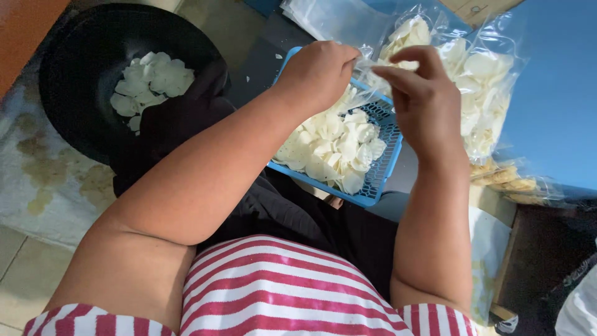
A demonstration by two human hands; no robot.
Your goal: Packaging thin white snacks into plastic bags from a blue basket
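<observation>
Head camera view, looking down: the left hand point(320, 71) and right hand point(423, 93) each pinch the edge of a thin clear plastic bag point(373, 62), grips closed on it, above a blue mesh basket point(382, 168) of pale white chips point(333, 146). Filled clear bags of chips point(482, 87) lie just beyond; a black wok point(81, 93) holding more chips sits left.

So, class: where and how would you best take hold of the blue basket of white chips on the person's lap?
Grip the blue basket by its bare near-right rim, coming from the right side. That corner is free of chips and tilts towards the person, while the left hand and right hand, pinching a clear bag, block the far edge.
</observation>
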